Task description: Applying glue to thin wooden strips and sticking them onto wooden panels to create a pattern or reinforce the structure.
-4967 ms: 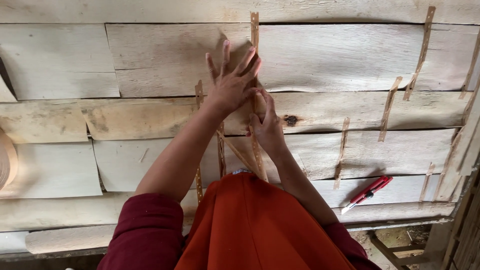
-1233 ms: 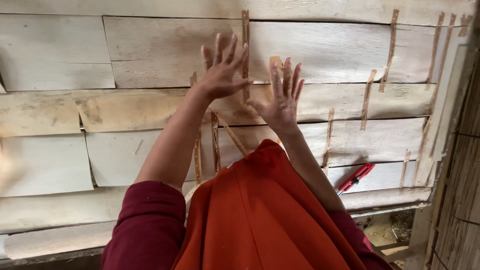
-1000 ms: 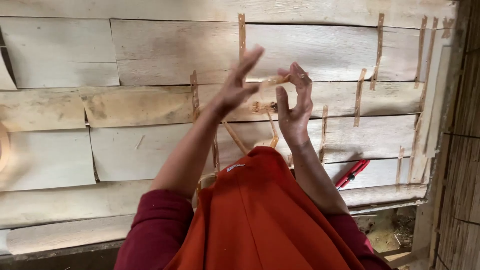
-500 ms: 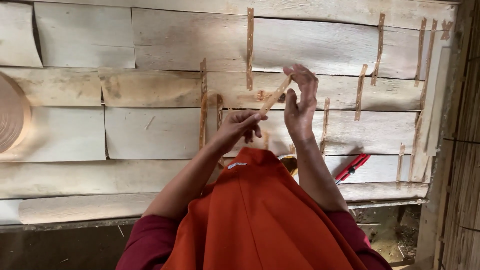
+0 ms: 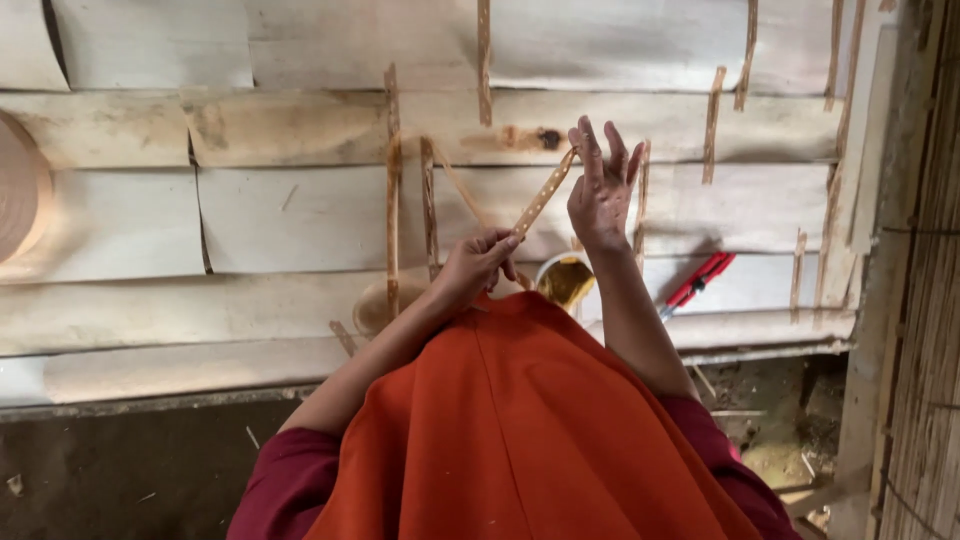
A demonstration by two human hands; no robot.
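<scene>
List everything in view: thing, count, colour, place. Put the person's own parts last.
perforated strip: one, tan with a row of holes, stretched slantwise between the two hands
pale sheets: many, whitish to beige, laid in overlapping rows across the whole work surface
tape strips: about ten, brown, stuck upright over the joins between sheets
tape roll: one, tan, at the left edge, partly cut off
small container: one, pale rim with yellowish contents, below the right hand
red-handled tool: one, red and black, lying on the sheets right of the right forearm
reed mat: one, straw-coloured, along the right edge
orange garment: one, over dark red sleeves, bottom centre
left hand: pinching the strip's lower end
right hand: fingers spread, holding the strip's upper end
</scene>
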